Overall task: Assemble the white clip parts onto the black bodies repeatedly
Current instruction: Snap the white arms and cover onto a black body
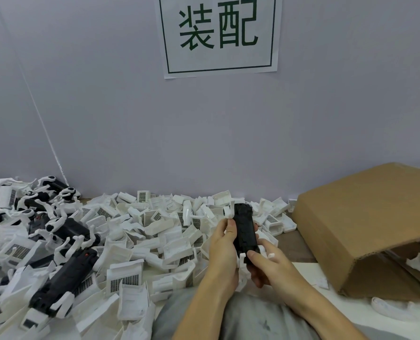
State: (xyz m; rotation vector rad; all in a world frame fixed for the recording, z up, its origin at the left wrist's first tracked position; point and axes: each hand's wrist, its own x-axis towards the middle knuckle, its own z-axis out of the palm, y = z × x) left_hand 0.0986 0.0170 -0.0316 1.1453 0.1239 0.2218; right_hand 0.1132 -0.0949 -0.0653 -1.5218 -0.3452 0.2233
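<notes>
Black body [245, 229] upright btwn hands: left hand [225, 238] & right hand [265, 265] both grip it.

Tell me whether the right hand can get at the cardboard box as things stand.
Probably not at once: the right hand grips the lower end of the black body, which the left hand also holds. The cardboard box lies close on its right with nothing between, so freeing that hand should suffice.

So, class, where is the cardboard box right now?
In the head view, the cardboard box sits on the right, tipped on its side, beside the pile of white clip parts.
</notes>
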